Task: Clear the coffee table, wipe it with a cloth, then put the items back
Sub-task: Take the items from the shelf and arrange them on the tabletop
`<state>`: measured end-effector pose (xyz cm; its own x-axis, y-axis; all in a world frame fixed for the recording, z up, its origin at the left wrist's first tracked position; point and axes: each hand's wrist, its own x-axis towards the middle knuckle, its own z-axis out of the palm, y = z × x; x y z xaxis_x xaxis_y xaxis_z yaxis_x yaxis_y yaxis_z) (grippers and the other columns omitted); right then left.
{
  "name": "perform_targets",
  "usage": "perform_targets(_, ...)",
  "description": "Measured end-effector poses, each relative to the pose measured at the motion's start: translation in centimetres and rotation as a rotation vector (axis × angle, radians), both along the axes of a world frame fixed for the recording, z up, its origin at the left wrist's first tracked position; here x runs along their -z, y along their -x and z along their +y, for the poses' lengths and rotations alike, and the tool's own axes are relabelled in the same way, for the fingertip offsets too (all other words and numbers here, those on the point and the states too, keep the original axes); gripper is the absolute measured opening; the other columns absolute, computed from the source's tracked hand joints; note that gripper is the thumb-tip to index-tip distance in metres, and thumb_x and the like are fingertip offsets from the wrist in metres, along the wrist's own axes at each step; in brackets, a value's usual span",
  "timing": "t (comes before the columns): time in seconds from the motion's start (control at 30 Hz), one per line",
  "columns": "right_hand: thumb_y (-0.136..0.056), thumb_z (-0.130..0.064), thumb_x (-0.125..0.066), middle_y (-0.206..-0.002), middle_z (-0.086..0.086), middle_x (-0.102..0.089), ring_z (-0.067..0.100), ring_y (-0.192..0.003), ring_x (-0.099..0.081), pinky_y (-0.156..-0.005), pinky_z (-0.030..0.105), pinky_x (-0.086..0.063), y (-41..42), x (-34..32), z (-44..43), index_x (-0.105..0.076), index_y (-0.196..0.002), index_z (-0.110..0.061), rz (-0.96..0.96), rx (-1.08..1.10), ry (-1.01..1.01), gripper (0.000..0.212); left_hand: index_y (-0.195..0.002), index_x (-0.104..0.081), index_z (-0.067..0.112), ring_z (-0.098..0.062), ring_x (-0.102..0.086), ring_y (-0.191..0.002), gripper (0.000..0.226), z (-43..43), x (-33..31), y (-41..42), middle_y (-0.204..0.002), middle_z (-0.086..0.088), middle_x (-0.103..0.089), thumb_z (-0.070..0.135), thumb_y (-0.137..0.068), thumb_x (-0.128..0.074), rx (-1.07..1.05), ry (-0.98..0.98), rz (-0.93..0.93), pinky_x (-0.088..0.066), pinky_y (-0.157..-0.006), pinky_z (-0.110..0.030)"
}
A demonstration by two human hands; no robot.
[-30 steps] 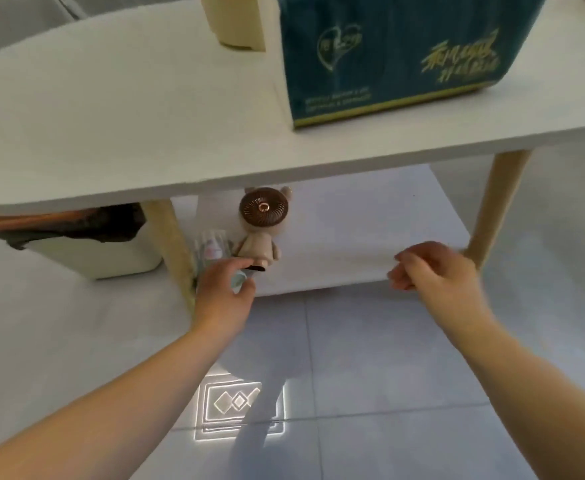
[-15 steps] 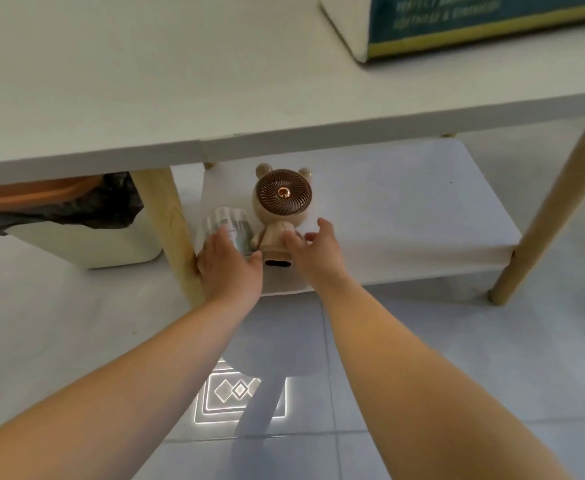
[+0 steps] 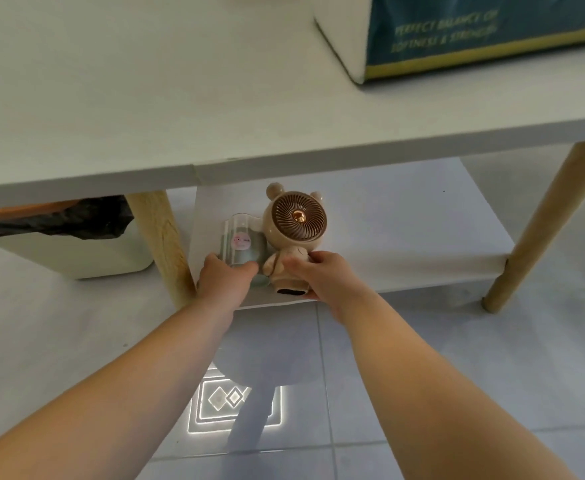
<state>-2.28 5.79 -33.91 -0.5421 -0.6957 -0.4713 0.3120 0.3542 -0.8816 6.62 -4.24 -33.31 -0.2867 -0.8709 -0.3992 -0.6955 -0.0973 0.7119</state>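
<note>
Left hand (image 3: pixel 223 282): fingers curled round the lower part of a clear glass cup (image 3: pixel 242 241), thumb on the side nearest the fan, the other fingers wrapped round the far-left side. The cup stands upright on the lower shelf (image 3: pixel 405 237), base hidden behind my knuckles. A small pink sticker faces me just above my thumb.

Right hand (image 3: pixel 322 275): fingers closed round the body of a bear-shaped fan (image 3: pixel 293 233), thumb across its front, the rest going behind where I cannot see them. The round brown grille and two ears rise above my fingertips. The fan's base sits near the shelf's front edge, under my palm; I cannot tell whether it rests on the shelf or is lifted off it.

Cup and fan are touching, or nearly so, between my two hands.

Above both hands: white coffee table top (image 3: pixel 145 98), with a blue pack of tissues (image 3: pixel 474 36) up and to the right of my right fingers.

Left of my left fingers: a pale wooden table leg (image 3: pixel 161 244), just beside the hand; beyond it a cream waste bin (image 3: pixel 69 251) with a black liner.

Below my wrists: grey tiled floor (image 3: pixel 457 341) with a bright lamp reflection (image 3: pixel 232 400).
</note>
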Motion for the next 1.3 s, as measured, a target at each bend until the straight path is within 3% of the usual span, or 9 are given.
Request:
perform_targets(0.13,-0.083,-0.022,-0.058,-0.092,0.004,-0.060,0.019,-0.089,-0.061,-0.070,0.022,-0.053,0.1,-0.1,1.2,-0.053,-0.107,-0.008,-0.119,0.028,0.029,0.028,-0.125,-0.041,0.004,-0.033,-0.054,-0.105,0.060,-0.2,0.2,-0.3,-0.119,-0.019,-0.054,0.013,-0.071,-0.067,0.023,-0.172,0.130,-0.047,-0.094,-0.042)
perform_targets(0.27,-0.085,-0.015,-0.057,-0.104,0.010,-0.058,0.022,-0.096,-0.058,-0.083,0.032,-0.052,0.4,-0.1,3.3,-0.053,-0.108,-0.006,-0.193,0.050,0.069,0.026,-0.118,-0.047,0.001,-0.030,-0.058,-0.101,0.056,0.6,0.2,-0.7,-0.110,-0.017,-0.059,-0.001,-0.067,-0.069,0.137,-0.278,0.253,-0.048,-0.094,-0.041)
perform_targets(0.4,-0.084,-0.007,-0.057,-0.098,0.007,-0.061,0.018,-0.088,-0.060,-0.075,0.028,-0.054,1.2,-0.4,6.6,-0.052,-0.113,-0.003,-0.185,0.060,0.067,0.030,-0.120,-0.043,0.004,-0.027,-0.057,-0.101,0.069,2.9,0.2,-0.2,-0.110,-0.012,-0.057,0.003,-0.061,-0.076,0.217,-0.298,0.348,-0.049,-0.090,-0.037)
perform_targets(0.5,-0.082,-0.004,-0.058,-0.102,0.010,-0.060,0.025,-0.096,-0.060,-0.093,0.043,-0.049,2.1,-0.7,9.4,-0.054,-0.112,-0.002,-0.110,0.072,0.032,0.031,-0.107,-0.042,0.015,-0.024,-0.057,-0.100,0.072,5.0,0.5,0.9,-0.102,-0.004,-0.056,0.016,-0.043,-0.076,0.258,-0.280,0.362,-0.047,-0.093,-0.040)
perform_targets(0.63,-0.081,0.001,-0.056,-0.091,0.002,-0.061,0.013,-0.083,-0.060,-0.077,0.029,-0.053,3.4,-1.4,13.0,-0.057,-0.094,-0.014,-0.090,0.092,0.091,0.019,-0.095,-0.040,0.022,-0.013,-0.055,-0.086,0.052,7.6,1.0,3.0,-0.089,0.004,-0.054,0.001,-0.062,-0.074,0.344,-0.301,0.426,-0.043,-0.083,-0.033)
perform_targets(0.8,-0.082,0.004,-0.054,-0.085,0.000,-0.062,0.010,-0.077,-0.060,-0.065,0.020,-0.054,3.2,-1.0,14.5,-0.057,-0.083,-0.017,-0.063,0.134,0.103,0.022,-0.088,-0.048,0.017,-0.014,-0.057,-0.079,0.036,9.9,1.4,4.8,-0.085,0.001,-0.058,0.003,-0.067,-0.074,0.421,-0.367,0.435,-0.048,-0.070,-0.027)
perform_targets(0.97,-0.082,0.004,-0.054,-0.088,0.001,-0.062,0.010,-0.079,-0.061,-0.066,0.020,-0.056,3.1,-1.3,15.9,-0.056,-0.089,-0.017,-0.103,0.098,0.152,0.023,-0.088,-0.050,0.021,-0.013,-0.060,-0.076,0.030,10.5,1.6,4.5,-0.088,-0.003,-0.061,0.006,-0.072,-0.070,0.402,-0.437,0.476,-0.052,-0.053,-0.017)
perform_targets(1.17,-0.078,0.008,-0.055,-0.097,0.002,-0.064,0.013,-0.087,-0.063,-0.070,0.021,-0.055,3.1,-4.1,20.5,-0.052,-0.108,-0.016,-0.025,0.077,0.196,0.039,-0.093,-0.053,0.020,-0.011,-0.065,-0.079,0.035,12.3,-1.8,3.8,-0.091,-0.002,-0.065,0.004,-0.068,-0.072,0.559,-0.488,0.547,-0.054,-0.058,-0.016)
perform_targets(1.3,-0.070,0.003,-0.066,-0.077,-0.004,-0.070,0.012,-0.077,-0.064,-0.064,0.019,-0.052,2.6,-7.6,25.1,-0.055,-0.100,-0.010,0.027,0.130,0.232,0.035,-0.098,-0.053,0.019,-0.016,-0.065,-0.085,0.061,15.2,-6.3,3.7,-0.095,-0.004,-0.067,0.023,-0.042,-0.077,0.721,-0.544,0.558,-0.055,-0.068,-0.023)
